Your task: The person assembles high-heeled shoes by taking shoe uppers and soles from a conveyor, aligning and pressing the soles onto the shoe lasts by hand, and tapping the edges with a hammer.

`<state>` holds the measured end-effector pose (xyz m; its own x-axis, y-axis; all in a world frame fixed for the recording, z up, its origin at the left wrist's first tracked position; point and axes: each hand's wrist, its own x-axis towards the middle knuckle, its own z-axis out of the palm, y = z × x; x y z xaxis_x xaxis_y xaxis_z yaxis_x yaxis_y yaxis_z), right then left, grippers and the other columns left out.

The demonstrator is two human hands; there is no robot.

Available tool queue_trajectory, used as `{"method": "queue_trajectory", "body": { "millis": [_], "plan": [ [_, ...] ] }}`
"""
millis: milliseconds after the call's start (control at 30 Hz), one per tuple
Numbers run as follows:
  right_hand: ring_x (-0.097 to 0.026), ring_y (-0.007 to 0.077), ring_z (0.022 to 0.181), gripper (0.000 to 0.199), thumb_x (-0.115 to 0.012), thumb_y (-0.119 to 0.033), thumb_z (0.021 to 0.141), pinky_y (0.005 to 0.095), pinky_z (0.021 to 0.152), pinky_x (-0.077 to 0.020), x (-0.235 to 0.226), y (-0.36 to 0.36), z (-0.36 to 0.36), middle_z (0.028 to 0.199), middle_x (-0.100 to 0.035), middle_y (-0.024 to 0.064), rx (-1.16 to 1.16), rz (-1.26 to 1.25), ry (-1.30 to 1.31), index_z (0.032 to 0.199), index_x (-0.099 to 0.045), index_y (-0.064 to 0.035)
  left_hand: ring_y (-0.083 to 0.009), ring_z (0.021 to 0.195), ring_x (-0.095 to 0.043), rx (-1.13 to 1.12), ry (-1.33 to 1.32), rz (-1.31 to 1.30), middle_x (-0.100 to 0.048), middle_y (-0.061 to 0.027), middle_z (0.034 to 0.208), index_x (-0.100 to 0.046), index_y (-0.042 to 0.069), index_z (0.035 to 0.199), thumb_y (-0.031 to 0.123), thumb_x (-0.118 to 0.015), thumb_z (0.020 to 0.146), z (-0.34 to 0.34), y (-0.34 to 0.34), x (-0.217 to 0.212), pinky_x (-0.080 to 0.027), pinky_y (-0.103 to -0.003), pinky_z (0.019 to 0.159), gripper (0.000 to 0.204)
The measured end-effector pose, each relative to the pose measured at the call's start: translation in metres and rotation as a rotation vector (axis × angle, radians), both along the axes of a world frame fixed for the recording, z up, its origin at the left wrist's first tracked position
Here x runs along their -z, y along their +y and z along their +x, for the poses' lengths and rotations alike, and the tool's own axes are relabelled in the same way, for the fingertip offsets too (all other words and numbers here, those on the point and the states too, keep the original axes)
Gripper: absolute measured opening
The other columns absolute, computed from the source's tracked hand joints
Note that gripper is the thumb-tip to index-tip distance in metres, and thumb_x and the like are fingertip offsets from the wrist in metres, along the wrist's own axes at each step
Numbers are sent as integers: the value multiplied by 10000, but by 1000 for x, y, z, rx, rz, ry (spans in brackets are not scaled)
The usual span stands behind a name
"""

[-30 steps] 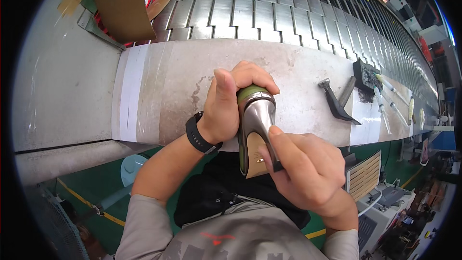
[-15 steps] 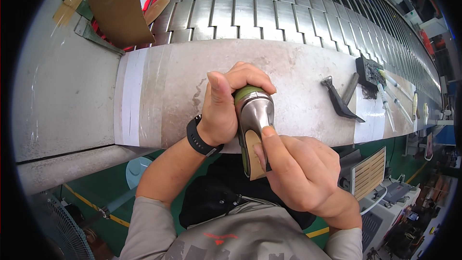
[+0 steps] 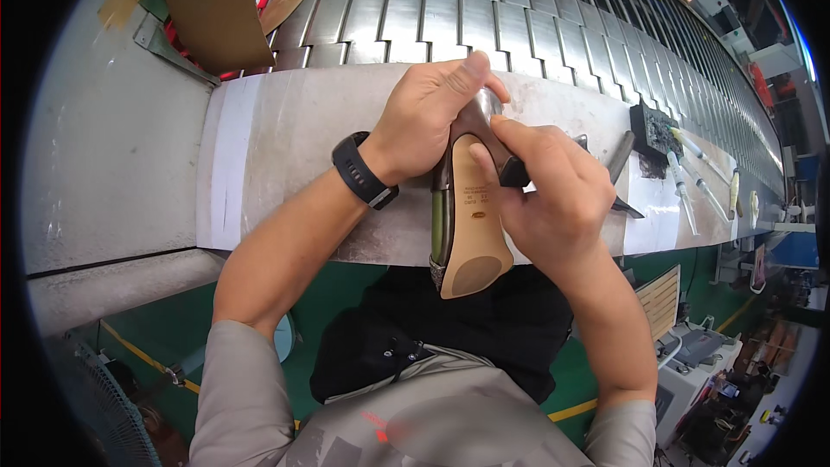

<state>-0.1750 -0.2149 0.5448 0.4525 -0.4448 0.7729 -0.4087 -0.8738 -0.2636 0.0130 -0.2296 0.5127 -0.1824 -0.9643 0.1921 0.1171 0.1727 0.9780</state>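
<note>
A high-heeled shoe (image 3: 471, 216) is held up over the near edge of the bench, its tan sole facing me and its toe pointing toward my body. Green shows along its left side, and the upper and heel are dark brown. My left hand (image 3: 425, 112) is closed round the back end of the shoe, thumb raised along the top. From the right, my right hand (image 3: 558, 182) grips the heel, with its thumb lying by the sole. Some fingertips of both hands are hidden behind the shoe.
A pale bench top (image 3: 285, 147) runs under my hands. Beyond it lies a slatted metal conveyor (image 3: 424, 17). To the right are a hammer (image 3: 622, 156), partly hidden by my right hand, a black block (image 3: 657, 131) and several syringes (image 3: 692, 182). Brown cardboard (image 3: 216, 9) stands far left.
The shoe has tipped so that its sole shows in full, and both hands have moved away from me. My right hand has shifted along the heel toward the shoe's back end.
</note>
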Motion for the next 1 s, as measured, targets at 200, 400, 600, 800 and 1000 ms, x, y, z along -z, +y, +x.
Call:
{"method": "queue_trajectory", "body": {
  "millis": [200, 400, 600, 800, 1000],
  "plan": [
    [-630, 134, 612, 327, -955, -142, 766, 317, 534, -471, 0, 12, -9, 729, -671, 79, 106, 552, -111, 982, -736, -30, -36, 664, -605, 21, -13, 39, -710, -18, 810, -752, -25, 1118, 460, -437, 1185, -1, 2, 9, -461, -199, 598, 583],
    [-434, 103, 572, 528, -905, -341, 891, 324, 522, -398, -9, 4, -23, 566, -480, 58, 124, 1044, 146, 702, -561, 12, -54, 740, -549, -31, 56, -92, -650, 2, 824, -767, -7, 1131, 506, -367, 1196, -8, 1, 13, -451, -225, 685, 654],
    [-472, 115, 584, 479, -889, -352, 906, 350, 543, -439, -26, 2, -14, 596, -554, 71, 110, 1173, 208, 755, -658, 39, -64, 747, -539, -47, 7, -72, -633, 6, 820, -774, 2, 1094, 513, -395, 1191, -5, 2, 13, -453, -238, 683, 643],
    [-529, 108, 604, 419, -877, -333, 916, 352, 566, -467, -31, 3, -9, 636, -637, 82, 117, 1182, 209, 828, -730, 50, -73, 755, -541, -98, -4, -51, -633, -3, 810, -775, 7, 1055, 529, -416, 1183, -9, 2, 13, -455, -249, 691, 647],
    [-526, 106, 588, 402, -855, -305, 937, 342, 562, -467, -29, 2, -7, 618, -633, 72, 178, 1157, 243, 812, -712, 49, -92, 784, -549, -133, -101, -87, -648, -13, 832, -779, 9, 1027, 536, -426, 1179, -11, 1, 12, -469, -265, 750, 652]
  ]
}}
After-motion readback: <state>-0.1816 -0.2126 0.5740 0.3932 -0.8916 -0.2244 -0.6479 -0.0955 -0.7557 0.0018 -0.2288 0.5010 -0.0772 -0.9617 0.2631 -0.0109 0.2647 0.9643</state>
